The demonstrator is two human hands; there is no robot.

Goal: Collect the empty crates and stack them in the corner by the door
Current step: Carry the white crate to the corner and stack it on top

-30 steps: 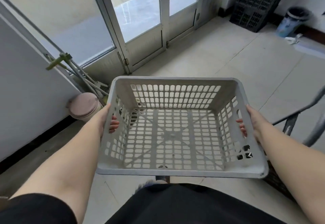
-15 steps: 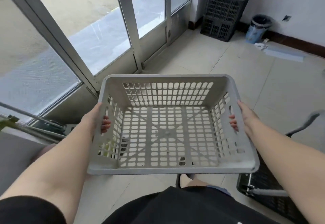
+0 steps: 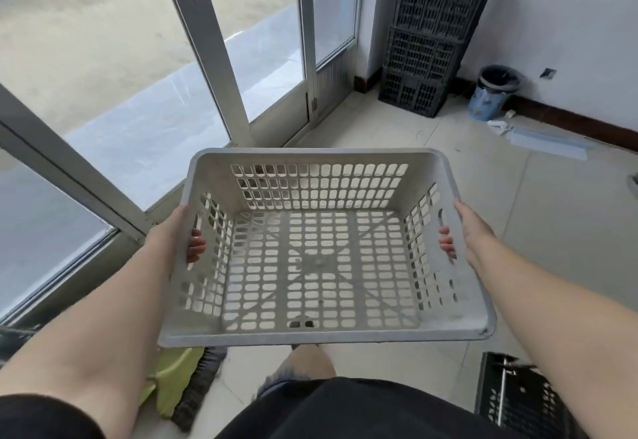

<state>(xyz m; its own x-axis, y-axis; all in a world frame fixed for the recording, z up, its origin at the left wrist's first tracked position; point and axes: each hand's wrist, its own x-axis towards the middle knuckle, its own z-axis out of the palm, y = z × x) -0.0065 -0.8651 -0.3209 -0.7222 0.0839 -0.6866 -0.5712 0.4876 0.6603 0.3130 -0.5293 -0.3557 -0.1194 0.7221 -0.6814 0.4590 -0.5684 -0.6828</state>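
Grey crate [image 3: 324, 330] between both hands (fingers [image 3: 196, 249] through handles).

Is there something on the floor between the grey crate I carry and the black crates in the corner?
Nothing visible: the tiled floor from the grey crate to the black crate stack is bare. The bin stands right of it.

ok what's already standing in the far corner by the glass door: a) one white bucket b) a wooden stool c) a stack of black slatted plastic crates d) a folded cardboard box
c: a stack of black slatted plastic crates stands in the corner, while both hands carry the empty grey perforated plastic crate, left hand and right hand at its side handles.
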